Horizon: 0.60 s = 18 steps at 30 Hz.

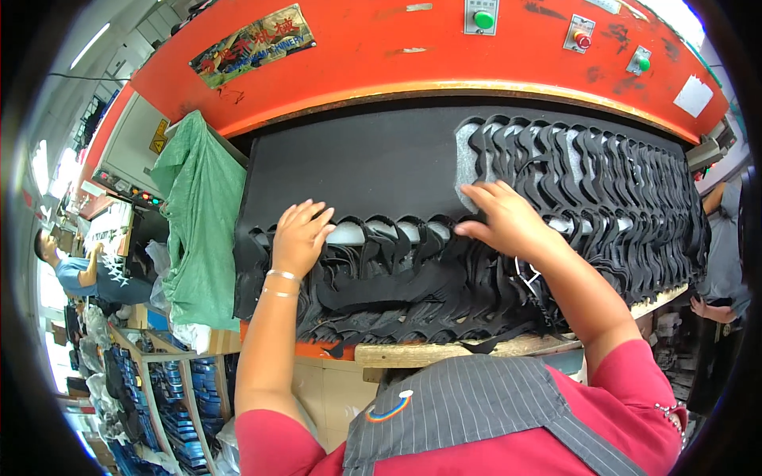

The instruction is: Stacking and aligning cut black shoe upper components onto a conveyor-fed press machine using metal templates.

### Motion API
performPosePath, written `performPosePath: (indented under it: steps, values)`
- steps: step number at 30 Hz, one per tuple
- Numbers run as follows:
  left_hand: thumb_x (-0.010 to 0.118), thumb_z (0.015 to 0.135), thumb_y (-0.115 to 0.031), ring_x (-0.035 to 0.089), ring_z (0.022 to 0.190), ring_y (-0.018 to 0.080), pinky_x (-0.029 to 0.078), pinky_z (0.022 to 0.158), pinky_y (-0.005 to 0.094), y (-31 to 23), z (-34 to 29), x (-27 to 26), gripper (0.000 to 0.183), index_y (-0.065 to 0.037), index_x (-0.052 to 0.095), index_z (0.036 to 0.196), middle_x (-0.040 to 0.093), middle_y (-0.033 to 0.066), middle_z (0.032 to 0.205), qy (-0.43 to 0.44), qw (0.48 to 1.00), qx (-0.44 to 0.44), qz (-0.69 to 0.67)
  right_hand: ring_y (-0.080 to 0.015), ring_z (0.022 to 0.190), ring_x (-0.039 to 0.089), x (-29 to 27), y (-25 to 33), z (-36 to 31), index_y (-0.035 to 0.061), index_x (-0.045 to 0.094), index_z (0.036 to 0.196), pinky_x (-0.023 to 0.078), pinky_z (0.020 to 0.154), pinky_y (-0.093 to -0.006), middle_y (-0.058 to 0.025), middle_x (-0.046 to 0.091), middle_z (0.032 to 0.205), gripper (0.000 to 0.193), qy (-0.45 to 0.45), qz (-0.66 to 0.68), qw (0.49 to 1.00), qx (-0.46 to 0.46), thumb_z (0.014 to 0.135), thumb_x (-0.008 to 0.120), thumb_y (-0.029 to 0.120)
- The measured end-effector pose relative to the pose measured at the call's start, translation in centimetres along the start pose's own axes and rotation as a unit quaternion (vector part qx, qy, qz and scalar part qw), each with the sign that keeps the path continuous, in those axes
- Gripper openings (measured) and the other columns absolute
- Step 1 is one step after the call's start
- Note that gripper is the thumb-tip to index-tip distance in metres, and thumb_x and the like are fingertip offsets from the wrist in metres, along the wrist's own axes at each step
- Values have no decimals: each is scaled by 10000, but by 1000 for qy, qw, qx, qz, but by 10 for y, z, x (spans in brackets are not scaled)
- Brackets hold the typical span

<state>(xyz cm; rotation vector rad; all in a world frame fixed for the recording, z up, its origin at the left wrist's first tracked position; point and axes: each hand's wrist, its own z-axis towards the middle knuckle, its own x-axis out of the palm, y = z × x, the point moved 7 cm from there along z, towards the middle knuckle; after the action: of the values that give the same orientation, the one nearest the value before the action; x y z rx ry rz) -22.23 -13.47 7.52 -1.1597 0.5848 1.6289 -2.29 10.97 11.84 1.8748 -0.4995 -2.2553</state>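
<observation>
A wide black sheet (357, 159) lies on the machine bed, with rows of wavy cut-outs along its right half and near side. My left hand (300, 236) rests on it at the left end of the nearer cut row, fingers stretched out. My right hand (506, 220) lies at the edge of the right-hand cut area, thumb and fingers apart. Neither hand visibly grips anything. Between the hands, pale patches show through the curved openings. Tangled black offcut strips (381, 289) hang in layers below them. A thin white-edged item (530, 278), its kind unclear, sits among the strips under my right forearm.
Behind the bed rises an orange machine beam (357, 63) carrying a green button (483, 20) and a red button (583, 39). Green cloth (198, 222) drapes at the left, above a shelf of blue pieces (190, 404). People stand at far left (87, 274) and right (724, 246).
</observation>
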Motion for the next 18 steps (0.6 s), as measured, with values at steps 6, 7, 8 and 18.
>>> performPosePath:
  steps: [6,7,8,18]
  values:
    - [643,872,-275,543,1221,248,367,1062,432,62,-4,38,287,-128,702,1111,645,56,1221,0,1000,14,-4,-312,1000,573,91,0,44,-12,616,1159,456,882,-375,-155,618,1183,490,-32,-89,995,-12,752,726,238]
    - [623,886,-295,545,1217,245,374,1055,435,74,-5,33,278,-138,708,1100,652,47,1212,-27,999,-34,-19,-318,976,576,99,7,49,-12,624,1148,460,863,-368,-135,621,1191,458,-52,-101,993,11,757,717,209]
    - [604,900,-314,542,1220,238,375,1056,429,76,-2,34,297,-141,704,1119,659,46,1200,-34,999,-23,-7,-326,977,576,100,8,50,-1,625,1160,461,872,-373,-131,615,1212,464,-67,-110,991,25,757,719,209]
    - [708,800,-201,593,1141,276,474,976,372,75,5,27,308,-73,692,1080,667,89,1126,-18,995,97,5,-390,1168,548,76,-24,73,-122,575,1169,441,978,-418,-312,573,1205,681,-15,64,936,347,821,702,449]
